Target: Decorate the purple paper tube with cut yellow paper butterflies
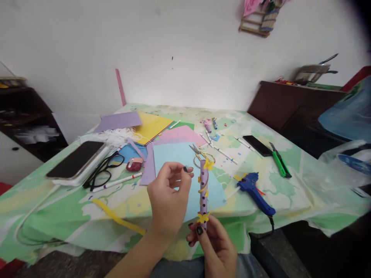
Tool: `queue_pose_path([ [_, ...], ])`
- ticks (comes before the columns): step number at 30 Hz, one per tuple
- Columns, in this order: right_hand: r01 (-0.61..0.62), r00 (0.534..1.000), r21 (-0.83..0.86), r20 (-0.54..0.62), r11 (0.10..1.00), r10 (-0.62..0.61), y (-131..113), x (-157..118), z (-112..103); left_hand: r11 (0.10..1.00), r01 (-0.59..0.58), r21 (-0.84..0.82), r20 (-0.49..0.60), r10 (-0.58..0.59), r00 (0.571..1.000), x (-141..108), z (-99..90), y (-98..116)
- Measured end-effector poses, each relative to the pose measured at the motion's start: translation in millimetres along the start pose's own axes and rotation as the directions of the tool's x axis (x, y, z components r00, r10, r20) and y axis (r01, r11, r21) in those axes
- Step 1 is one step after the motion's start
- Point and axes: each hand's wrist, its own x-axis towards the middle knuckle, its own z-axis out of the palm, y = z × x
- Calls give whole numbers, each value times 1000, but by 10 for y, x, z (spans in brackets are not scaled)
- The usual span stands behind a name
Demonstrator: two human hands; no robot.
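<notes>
A purple paper tube (204,193) with dark dots, yellow paper shapes and a yellow strip wound round it stands nearly upright in my right hand (217,245), whose thumb and fingers pinch its lower end. To the left of the tube, my left hand (171,193) is raised over a light blue sheet (168,152), thumb and fingertips brought together. Whatever may be between those fingertips is too small to make out. Gold-handled scissors (203,154) lie just behind the tube. A blue glue gun (256,193) rests on the right, its tip pointing back.
Phone (77,160), black glasses (106,170) and yellow strip (116,218) lie left. Behind are coloured sheets (156,125) and white shredded paper (113,136). Paper sticks (222,150), another phone (257,145) and a green cutter (279,162) lie right. The cloth-covered table (301,197) has its front edge near me.
</notes>
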Motion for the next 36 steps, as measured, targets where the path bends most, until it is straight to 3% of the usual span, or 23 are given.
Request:
queue_pose_path([
  [15,-50,998,9,48,999,50,52,-26,-88,1000,-4,7,-17,4,1000,-159,156,-29],
  [31,-61,997,-49,43,997,63,47,-27,-62,955,-176,239,-119,209,971,-170,201,-55],
  [36,-63,997,-44,42,997,65,53,-31,-58,966,-155,206,-112,181,977,-181,199,-92],
])
